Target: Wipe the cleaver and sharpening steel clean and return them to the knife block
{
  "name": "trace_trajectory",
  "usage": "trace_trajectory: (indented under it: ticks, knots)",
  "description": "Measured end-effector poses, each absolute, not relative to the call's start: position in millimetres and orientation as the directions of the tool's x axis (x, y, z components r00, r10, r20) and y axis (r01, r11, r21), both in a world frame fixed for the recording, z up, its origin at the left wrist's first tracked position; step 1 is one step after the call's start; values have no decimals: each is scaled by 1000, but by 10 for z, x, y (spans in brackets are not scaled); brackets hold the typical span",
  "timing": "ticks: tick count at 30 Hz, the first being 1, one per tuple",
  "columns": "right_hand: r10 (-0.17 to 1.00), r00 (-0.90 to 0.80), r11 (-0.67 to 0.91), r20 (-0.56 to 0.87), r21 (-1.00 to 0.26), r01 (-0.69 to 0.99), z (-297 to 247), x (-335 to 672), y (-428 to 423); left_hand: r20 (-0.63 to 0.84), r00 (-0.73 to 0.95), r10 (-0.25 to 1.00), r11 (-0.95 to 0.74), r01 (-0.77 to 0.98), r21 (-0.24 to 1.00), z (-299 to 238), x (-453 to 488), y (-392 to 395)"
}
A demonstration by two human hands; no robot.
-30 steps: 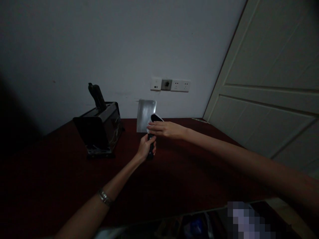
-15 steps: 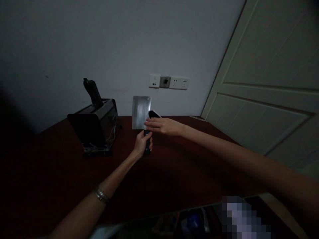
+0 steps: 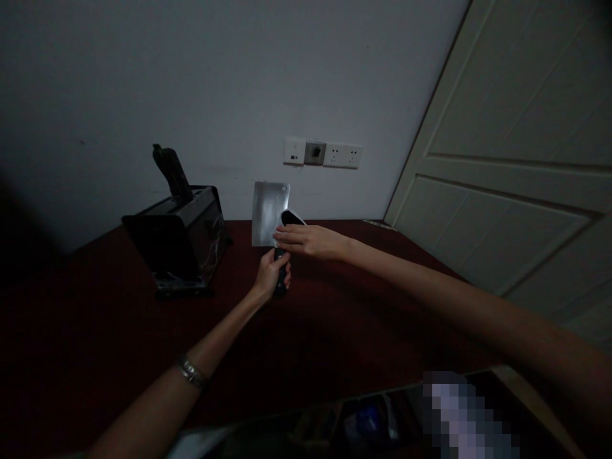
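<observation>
My left hand (image 3: 270, 275) is wrapped round the black handle (image 3: 280, 280) of a cleaver. The broad metal blade (image 3: 268, 210) points upward, with a small hole near its top right corner. My right hand (image 3: 310, 241) reaches across from the right, its fingers straight and close together at the lower right of the blade. Just above those fingers shows a dark, rounded object with a pale edge (image 3: 292, 218); it looks held in that hand, whose thumb is hidden. Its kind is unclear.
A black-sided knife block (image 3: 172, 239) stands on the dark red tabletop (image 3: 329, 319) to the left, a black handle (image 3: 173, 173) sticking out of it. Wall sockets (image 3: 322, 153) are behind. A pale door (image 3: 516, 210) rises at right. Items lie in an open space below the front edge.
The whole view has shifted slightly. Both hands keep almost the same pose, with the cleaver still upright in my left hand and my right hand by its blade.
</observation>
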State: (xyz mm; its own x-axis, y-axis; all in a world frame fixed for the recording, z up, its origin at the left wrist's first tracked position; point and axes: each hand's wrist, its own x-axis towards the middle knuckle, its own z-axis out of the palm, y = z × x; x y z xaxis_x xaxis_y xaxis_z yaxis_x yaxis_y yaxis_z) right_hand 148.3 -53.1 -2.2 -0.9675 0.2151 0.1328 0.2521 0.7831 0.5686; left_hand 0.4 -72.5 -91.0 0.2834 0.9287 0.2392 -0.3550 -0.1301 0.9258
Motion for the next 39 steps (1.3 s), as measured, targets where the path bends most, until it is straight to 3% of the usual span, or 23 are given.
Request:
trace_trajectory:
  ticks: [22,39]
  knots:
    - [238,-935,830,262,445,336,-184,1641,-540,225,310,924,-121,-322,939,-907,-23,-700]
    - [243,-939,838,243,436,329,-189,1632,-555,227,303,925,-137,-290,947,-951,-24,-714]
